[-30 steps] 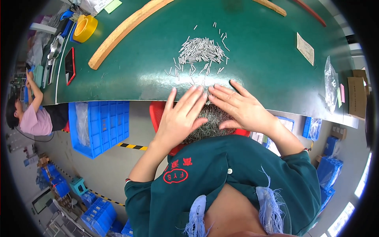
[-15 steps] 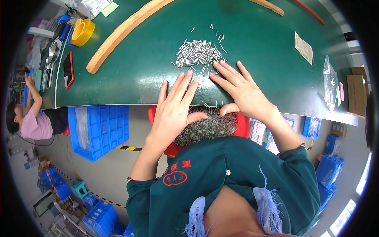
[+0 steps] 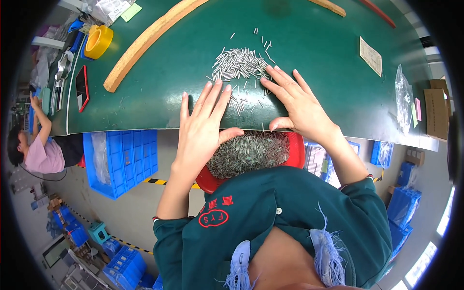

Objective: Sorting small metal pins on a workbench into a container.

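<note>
A pile of small silvery metal pins point(image 3: 239, 64) lies on the green tabletop point(image 3: 169, 63), with loose pins scattered around it and toward the near edge. My left hand point(image 3: 203, 123) is open over the table edge, its fingertips by the pile's near left side. On the other side, my right hand point(image 3: 297, 106) is open too, fingers spread and tips at the pile's right side. Below the edge, against my body, a red basin point(image 3: 297, 151) holds a mass of similar pins point(image 3: 253, 152). Neither hand grips anything.
A curved-looking wooden strip point(image 3: 145, 43) lies left of the pile. Farther left are a red-edged phone point(image 3: 82, 89) and a yellow tape roll point(image 3: 98, 42). A paper slip point(image 3: 370, 56) and plastic bag point(image 3: 403, 99) lie right. A blue crate point(image 3: 121, 162) stands below; a co-worker point(image 3: 44, 154) sits far left.
My left hand has shifted left and my right hand slightly up, widening the gap between them. More loose pins now show between my hands, near the table edge.
</note>
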Demonstrator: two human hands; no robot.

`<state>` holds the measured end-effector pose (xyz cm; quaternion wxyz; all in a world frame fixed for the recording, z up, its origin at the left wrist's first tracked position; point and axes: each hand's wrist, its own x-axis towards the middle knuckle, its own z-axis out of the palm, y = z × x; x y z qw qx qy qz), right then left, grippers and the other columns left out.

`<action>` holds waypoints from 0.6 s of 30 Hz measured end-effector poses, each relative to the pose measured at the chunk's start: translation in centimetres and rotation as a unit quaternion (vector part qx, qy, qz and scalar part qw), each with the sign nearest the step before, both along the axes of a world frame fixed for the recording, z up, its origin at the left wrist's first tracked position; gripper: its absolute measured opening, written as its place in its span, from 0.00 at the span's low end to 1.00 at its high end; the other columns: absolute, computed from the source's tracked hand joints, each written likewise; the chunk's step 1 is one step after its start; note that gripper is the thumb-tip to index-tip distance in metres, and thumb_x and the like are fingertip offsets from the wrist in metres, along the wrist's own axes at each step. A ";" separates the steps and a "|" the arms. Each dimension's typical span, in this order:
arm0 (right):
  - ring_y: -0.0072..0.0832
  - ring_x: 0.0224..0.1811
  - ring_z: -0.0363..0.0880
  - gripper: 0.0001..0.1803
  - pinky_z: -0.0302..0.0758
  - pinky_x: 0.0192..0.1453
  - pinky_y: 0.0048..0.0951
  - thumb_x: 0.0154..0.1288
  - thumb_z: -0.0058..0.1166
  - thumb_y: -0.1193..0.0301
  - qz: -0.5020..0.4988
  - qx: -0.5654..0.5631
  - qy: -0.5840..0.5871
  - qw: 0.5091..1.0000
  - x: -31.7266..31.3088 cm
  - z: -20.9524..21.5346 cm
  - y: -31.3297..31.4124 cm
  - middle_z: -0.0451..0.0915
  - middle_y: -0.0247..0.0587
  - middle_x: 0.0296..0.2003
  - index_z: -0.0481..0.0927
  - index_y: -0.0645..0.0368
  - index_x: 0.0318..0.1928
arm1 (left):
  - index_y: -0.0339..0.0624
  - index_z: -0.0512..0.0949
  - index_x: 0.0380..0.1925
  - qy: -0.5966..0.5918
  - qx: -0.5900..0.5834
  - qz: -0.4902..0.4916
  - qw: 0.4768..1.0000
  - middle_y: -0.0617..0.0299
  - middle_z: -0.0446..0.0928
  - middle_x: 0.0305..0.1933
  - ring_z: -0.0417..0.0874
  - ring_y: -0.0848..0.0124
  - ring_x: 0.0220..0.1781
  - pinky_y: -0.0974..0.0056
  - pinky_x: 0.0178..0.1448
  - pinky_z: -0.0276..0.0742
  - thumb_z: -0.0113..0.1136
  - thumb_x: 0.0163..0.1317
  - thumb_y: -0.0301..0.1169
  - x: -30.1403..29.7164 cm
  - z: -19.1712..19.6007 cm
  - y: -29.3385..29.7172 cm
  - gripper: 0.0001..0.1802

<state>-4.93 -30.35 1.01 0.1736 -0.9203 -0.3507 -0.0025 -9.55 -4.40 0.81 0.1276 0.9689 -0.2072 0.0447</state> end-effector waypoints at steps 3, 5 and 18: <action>0.40 0.79 0.51 0.59 0.44 0.80 0.52 0.47 0.47 0.30 0.014 -0.035 -0.017 0.999 0.0 -0.2 0.3 0.57 0.45 0.75 0.59 0.57 0.73 | 0.47 0.62 0.72 -0.001 -0.004 0.002 1.000 0.56 0.58 0.77 0.58 0.59 0.78 0.38 0.78 0.45 0.53 0.51 0.67 0.0 -0.2 -0.2 0.53; 0.40 0.78 0.51 0.60 0.45 0.80 0.52 0.47 0.47 0.31 0.019 -0.045 -0.010 0.999 -0.6 0.1 -0.1 0.57 0.45 0.74 0.59 0.58 0.73 | 0.46 0.60 0.73 0.028 0.007 -0.006 1.000 0.56 0.58 0.77 0.58 0.58 0.78 0.39 0.78 0.45 0.52 0.50 0.68 -0.7 0.2 -0.1 0.54; 0.38 0.78 0.54 0.60 0.47 0.80 0.51 0.42 0.55 0.35 0.101 -0.021 0.033 0.994 -4.1 0.5 -1.0 0.59 0.42 0.74 0.60 0.57 0.73 | 0.40 0.61 0.72 0.063 -0.018 -0.120 0.991 0.56 0.58 0.77 0.57 0.60 0.79 0.38 0.77 0.46 0.57 0.49 0.66 -3.9 0.2 -1.5 0.56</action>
